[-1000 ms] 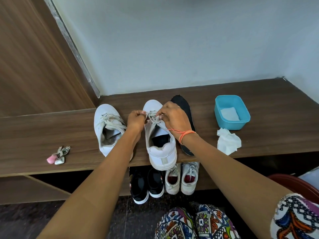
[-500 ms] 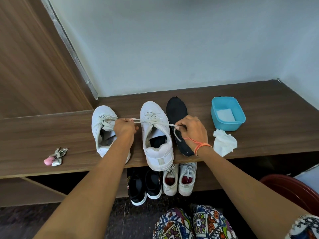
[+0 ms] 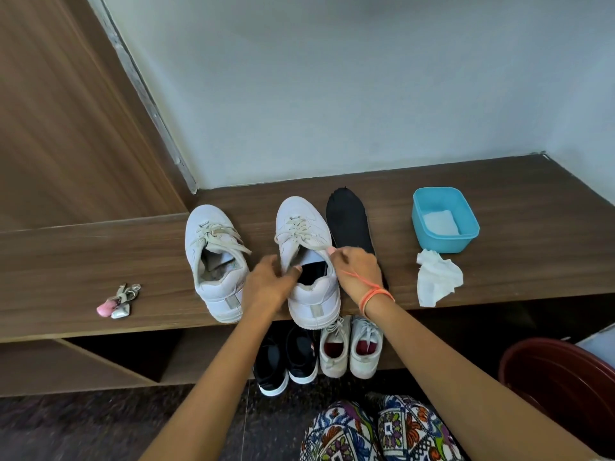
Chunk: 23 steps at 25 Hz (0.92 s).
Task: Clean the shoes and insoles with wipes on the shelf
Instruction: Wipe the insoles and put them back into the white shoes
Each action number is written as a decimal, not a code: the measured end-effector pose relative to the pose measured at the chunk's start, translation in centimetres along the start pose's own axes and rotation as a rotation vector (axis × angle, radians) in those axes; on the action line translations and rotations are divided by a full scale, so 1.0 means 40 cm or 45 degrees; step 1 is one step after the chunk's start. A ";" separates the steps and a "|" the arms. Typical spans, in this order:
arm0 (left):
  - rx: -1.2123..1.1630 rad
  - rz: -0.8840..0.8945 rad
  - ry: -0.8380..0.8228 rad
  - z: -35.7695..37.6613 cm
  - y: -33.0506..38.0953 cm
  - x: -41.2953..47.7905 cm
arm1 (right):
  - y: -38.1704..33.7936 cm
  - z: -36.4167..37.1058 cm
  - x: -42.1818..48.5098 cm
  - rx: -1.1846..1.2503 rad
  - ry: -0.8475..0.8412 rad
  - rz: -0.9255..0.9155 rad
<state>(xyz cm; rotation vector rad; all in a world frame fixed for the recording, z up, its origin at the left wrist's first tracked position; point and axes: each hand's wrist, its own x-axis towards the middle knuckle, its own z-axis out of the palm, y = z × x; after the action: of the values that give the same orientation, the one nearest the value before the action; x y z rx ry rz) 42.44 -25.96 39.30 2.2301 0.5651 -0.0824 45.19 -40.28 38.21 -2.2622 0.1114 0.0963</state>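
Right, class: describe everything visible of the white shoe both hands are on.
The white shoe is a lace-up sneaker, leather-like, with off-white laces and a dark inside. It stands upright on the wooden shelf, toe to the wall, heel at the front edge, between the other white shoe and a black insole. The left hand grips its collar, thumb inside; the right hand pinches the laces.
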 end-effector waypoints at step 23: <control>0.381 0.204 0.054 -0.026 0.064 0.102 | -0.068 -0.007 0.062 -0.043 -0.204 -0.195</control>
<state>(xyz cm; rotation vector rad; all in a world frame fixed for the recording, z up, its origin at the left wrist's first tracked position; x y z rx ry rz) 47.07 -25.15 40.81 2.5659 0.4155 -0.0389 47.95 -38.89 40.21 -2.2788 -0.1490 0.1981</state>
